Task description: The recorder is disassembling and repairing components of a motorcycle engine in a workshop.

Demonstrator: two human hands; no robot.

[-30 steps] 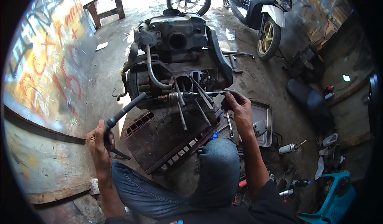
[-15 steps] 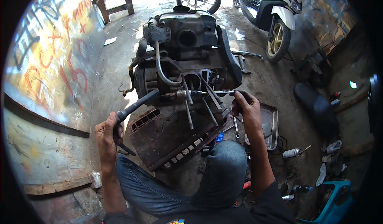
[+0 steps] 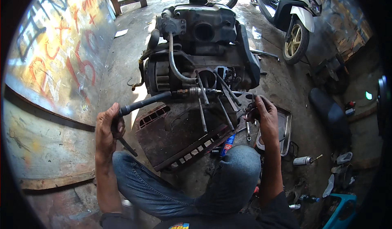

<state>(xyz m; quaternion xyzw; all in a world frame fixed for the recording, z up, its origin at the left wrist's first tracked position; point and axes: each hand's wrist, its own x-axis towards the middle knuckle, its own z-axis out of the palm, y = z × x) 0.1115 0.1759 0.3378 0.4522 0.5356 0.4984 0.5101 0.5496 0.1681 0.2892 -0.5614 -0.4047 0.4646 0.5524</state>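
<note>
On a clock face laid over the view, a dark, grimy engine stands at twelve o'clock, with slanting metal studs jutting from it toward the seated person. The left hand, just below nine o'clock, is closed around a black tubular handle; the handle points toward two o'clock from the fist, up to a metal coupling that lies across the studs just above the centre, though whether the two touch cannot be told. Below the same fist a black rod slopes away toward five o'clock. The right hand, at three o'clock, has its fingers bent and closed on the outer end of a thin silver shaft, which runs from the coupling side toward that hand. Under the engine, around seven o'clock, a dark slotted panel lies tilted on the floor. A small wrench lies near four o'clock, a metal tray beyond the right wrist, and a spray can on its side farther out. The person's denim-clad knee rises at five o'clock. A long black seat lies at three o'clock, well apart from the right hand, and a white scooter stands between one and two.
</note>
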